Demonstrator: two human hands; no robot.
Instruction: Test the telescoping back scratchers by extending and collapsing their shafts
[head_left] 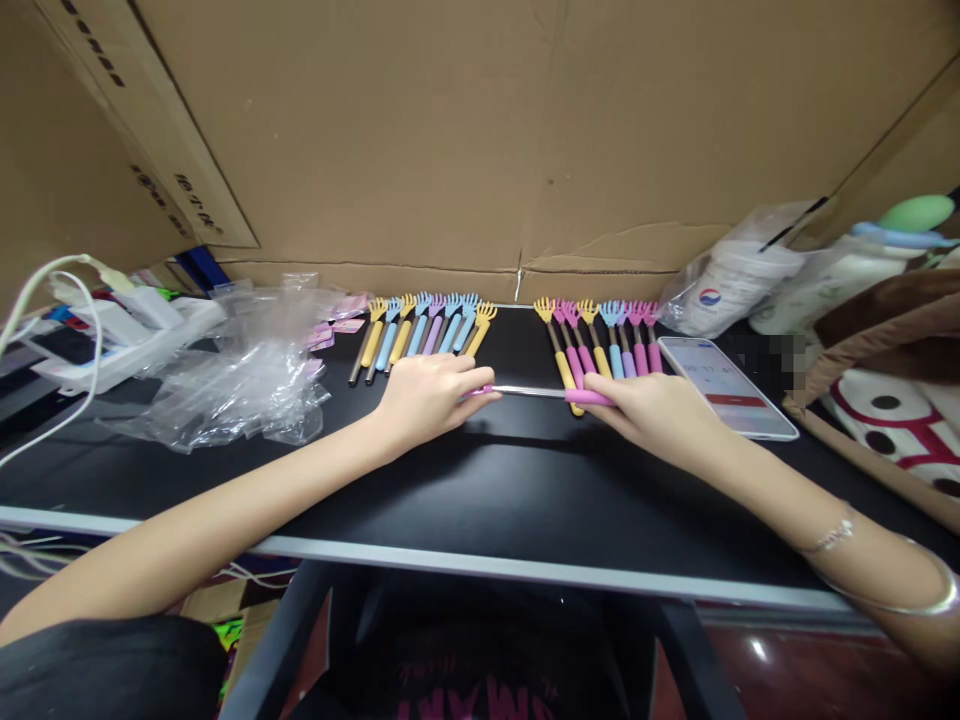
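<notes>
I hold one pink back scratcher (534, 392) sideways between both hands above the black table (480, 500). My left hand (429, 397) is closed over its claw end. My right hand (654, 408) is closed on its pink handle, and the metal rod spans the gap between them. Behind my left hand lies a row of several small scratchers (424, 332) with yellow, blue and purple handles. Another row (600, 340) with yellow, pink and blue handles lies behind my right hand.
A heap of clear plastic bags (240, 385) sits at the left, with white cables and a power strip (112, 330) beyond. A phone (726, 385) lies right of the rows. Bagged cups (731, 285) and a brown bag (892, 380) crowd the right. Cardboard walls (480, 140) stand behind.
</notes>
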